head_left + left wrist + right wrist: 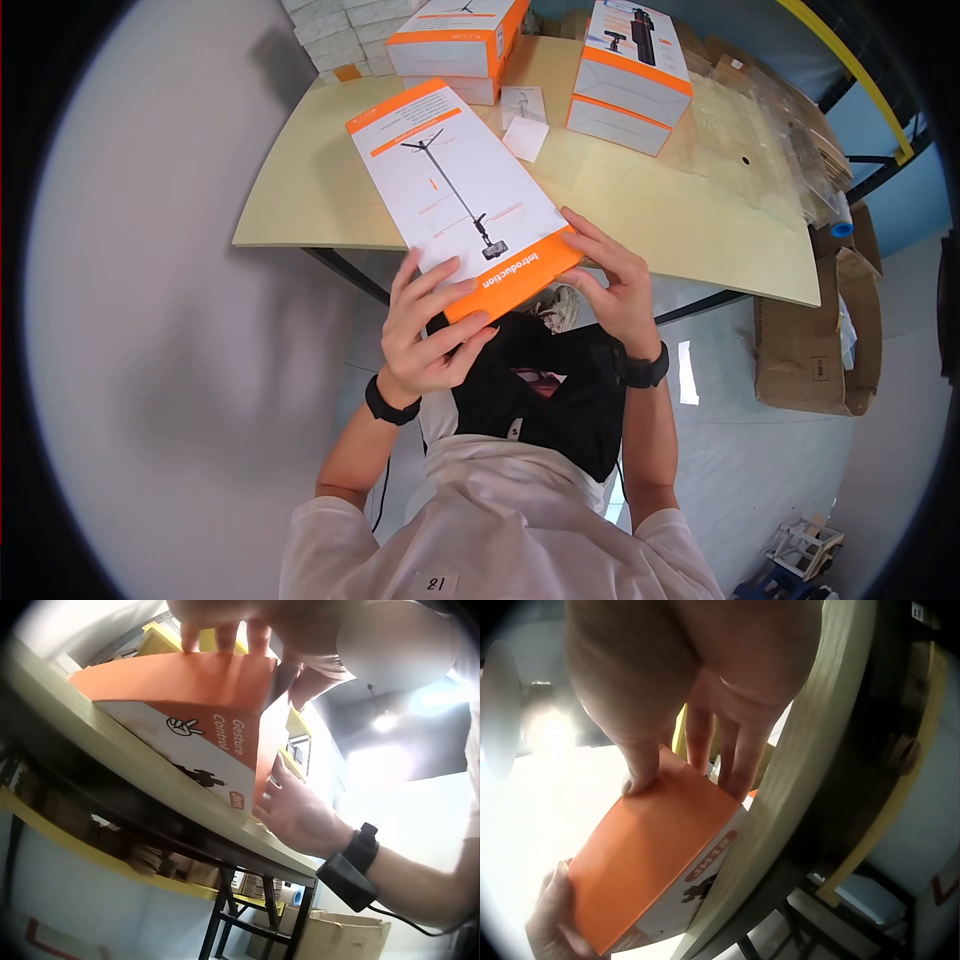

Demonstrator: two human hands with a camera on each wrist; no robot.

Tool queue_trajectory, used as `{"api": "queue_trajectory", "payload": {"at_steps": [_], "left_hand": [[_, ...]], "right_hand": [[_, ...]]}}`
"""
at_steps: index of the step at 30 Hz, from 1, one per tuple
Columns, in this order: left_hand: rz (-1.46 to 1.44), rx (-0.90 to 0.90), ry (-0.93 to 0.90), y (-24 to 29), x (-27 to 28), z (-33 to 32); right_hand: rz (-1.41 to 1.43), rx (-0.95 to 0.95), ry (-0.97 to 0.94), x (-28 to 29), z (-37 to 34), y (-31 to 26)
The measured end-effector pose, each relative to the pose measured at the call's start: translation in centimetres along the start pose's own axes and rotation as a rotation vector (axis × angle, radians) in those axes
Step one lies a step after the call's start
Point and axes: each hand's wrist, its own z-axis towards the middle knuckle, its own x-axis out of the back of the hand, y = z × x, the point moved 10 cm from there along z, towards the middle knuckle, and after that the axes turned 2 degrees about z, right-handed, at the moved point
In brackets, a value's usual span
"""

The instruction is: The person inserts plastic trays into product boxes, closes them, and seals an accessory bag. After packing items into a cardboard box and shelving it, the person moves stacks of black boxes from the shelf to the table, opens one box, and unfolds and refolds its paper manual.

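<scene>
The product box (440, 185) is between your two hands, its near end jutting past the front edge of the tabletop (700, 210) towards you. Its long axis slants from that orange end away and to your left, and the printed "Introduction" faces up, upside down to you. Both your hands hold the near end, so neither is nearer: your left hand (425, 335) grips its left corner, fingers spread over the printed face; your right hand (620, 290) pinches its right corner, thumb against the orange end panel. The far end has no hand on it, and you cannot tell from these views whether it rests on the wood.

Just beyond the box's far end stands the left stack of boxes (475, 90), the likeliest thing to bump if you push forward; any contact there is unclear. Right of the box's far half lie a white slip (525, 138) and a small printed sheet (521, 103). Farther right of it stands the right stack of boxes (625, 125), with clear plastic (750, 135) beyond.
</scene>
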Motion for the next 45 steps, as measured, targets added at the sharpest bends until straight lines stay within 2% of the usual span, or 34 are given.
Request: {"api": "queue_trajectory", "payload": {"at_steps": [4, 8, 11, 13, 14, 17, 19, 21, 23, 24, 27, 29, 30, 33, 34, 37, 45], "left_hand": [[0.010, 0.058, -0.010, 0.1, 0.2, 0.8], [-0.030, 0.061, -0.002, -0.1, 1.1, 0.4], [-0.022, 0.054, 0.055, 0.3, 1.6, 0.6], [-0.023, 0.122, 0.077, -0.1, 1.7, 0.3], [-0.076, 0.260, 0.123, -0.7, 2.1, 0.6], [-0.126, 0.203, 0.196, 0.0, 2.6, 0.0], [-0.086, 0.157, 0.161, 0.3, 2.9, 0.4], [-0.111, 0.138, 0.101, 0.6, 2.6, 0.8], [-0.097, 0.114, 0.090, 0.6, 2.7, 0.8], [-0.098, 0.099, 0.076, 0.8, 2.7, 1.0], [-0.125, 0.034, 0.035, 0.8, 2.8, 0.1], [0.158, 0.253, 0.099, -0.5, 4.0, 0.8], [0.065, 0.403, 0.051, -2.2, 3.6, -0.3], [-0.069, 0.477, -0.029, -2.4, 2.3, -0.5], [-0.114, 0.485, 0.006, -2.8, 1.9, -1.0], [-0.207, 0.477, 0.113, -3.4, 1.3, -2.3], [-0.127, 0.346, 0.157, -2.5, 2.2, -2.6]], "right_hand": [[0.030, -0.070, 0.010, 0.1, -0.2, 0.6], [-0.030, -0.030, 0.011, -0.4, -0.2, -0.6], [0.000, -0.050, 0.081, -0.4, -0.1, -1.0], [-0.013, -0.052, 0.137, -0.2, -0.2, -1.3], [-0.014, -0.047, 0.140, -0.5, -0.3, -1.5], [0.025, -0.094, 0.202, -0.4, -0.8, -1.6], [0.008, -0.088, 0.181, -0.5, -0.6, -1.8], [0.016, -0.053, 0.113, -0.3, -0.4, -2.0], [0.157, -0.176, 0.095, -0.4, 0.1, -1.5], [0.022, -0.071, 0.020, -0.7, 0.3, -2.0], [-0.009, -0.105, -0.082, -1.2, 0.4, -1.4], [0.033, -0.156, -0.082, -1.3, 0.2, -1.1], [0.076, -0.215, -0.078, -1.4, 0.0, -0.7], [0.030, -0.108, -0.072, -1.5, 0.1, -1.9], [0.031, -0.070, -0.058, -1.5, 0.2, -2.0], [0.043, -0.065, -0.041, -1.6, 0.0, -2.6], [0.101, -0.008, -0.004, -2.2, -1.0, -2.5]]}}
